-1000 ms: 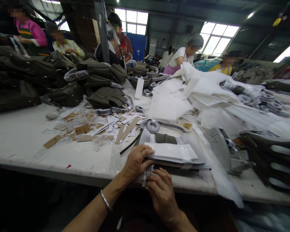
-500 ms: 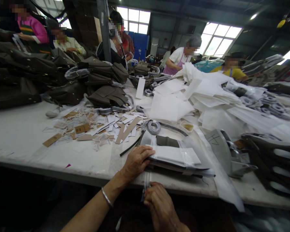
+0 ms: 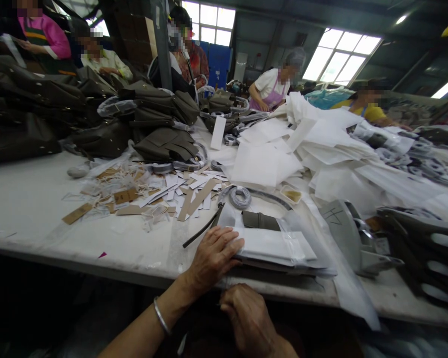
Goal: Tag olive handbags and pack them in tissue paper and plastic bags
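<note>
A dark olive bag [image 3: 259, 220] lies at the table's front edge, partly covered by a folded white sheet [image 3: 267, 243] with clear tape [image 3: 295, 243] across its right part. A coiled, plastic-wrapped strap [image 3: 240, 197] rests behind the bag's flap. My left hand [image 3: 218, 253] lies on the left end of the white sheet, its fingers stretched out and pressing down. Just below the table edge, my right hand [image 3: 248, 311] is closed with its fingers curled in. Whatever it pinches is hidden.
Paper strips and tags [image 3: 188, 194] are scattered to the left. White sheets [image 3: 261, 161] are heaped behind. A grey tape dispenser [image 3: 343, 233] stands to the right beside stacked dark pieces [image 3: 425, 243]. Dark bags [image 3: 164, 146] fill the back left. Several people work across the table.
The clear strip that hung between the bag's front edge and my right hand is no longer visible. My left hand's fingers now lie flatter on the white sheet.
</note>
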Demonstrator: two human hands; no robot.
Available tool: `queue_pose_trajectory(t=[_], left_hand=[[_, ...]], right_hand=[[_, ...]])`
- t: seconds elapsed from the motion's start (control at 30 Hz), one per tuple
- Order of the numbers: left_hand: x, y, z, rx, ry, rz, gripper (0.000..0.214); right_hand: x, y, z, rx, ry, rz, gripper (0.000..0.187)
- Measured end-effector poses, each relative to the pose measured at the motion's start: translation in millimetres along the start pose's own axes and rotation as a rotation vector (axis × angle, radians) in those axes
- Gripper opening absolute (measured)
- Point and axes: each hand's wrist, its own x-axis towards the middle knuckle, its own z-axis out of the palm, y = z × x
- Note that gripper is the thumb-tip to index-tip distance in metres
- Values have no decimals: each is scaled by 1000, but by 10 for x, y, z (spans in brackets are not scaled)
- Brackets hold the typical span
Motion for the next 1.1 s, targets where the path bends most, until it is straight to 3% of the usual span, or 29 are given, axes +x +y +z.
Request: queue_pose_trajectory(t=[0.3, 0.43, 0.57, 0.7, 0.8, 0.93, 1.1], left_hand=[[19, 55, -7, -54, 110, 99, 23], [-28, 139, 12, -53, 53, 39, 22], [-99, 207, 58, -67, 61, -15, 20], [-130, 235, 48, -155, 95, -117, 18], [-135, 255, -37, -238, 44, -200, 24], [-109, 333, -113, -280, -53, -326, 33], [-30, 434, 32, -155, 40, -470, 13]], right_hand=[[-27, -12, -8, -19, -2, -18, 22], [35, -39, -117, 7, 15, -12, 21], [247, -30, -335, -6, 66, 7, 16], [574, 80, -517, -195, 119, 5, 15], [745, 214, -566, -355, 67, 78, 20], [827, 376, -554, -398, -89, 187, 18], [861, 461, -546, -351, -201, 326, 16]])
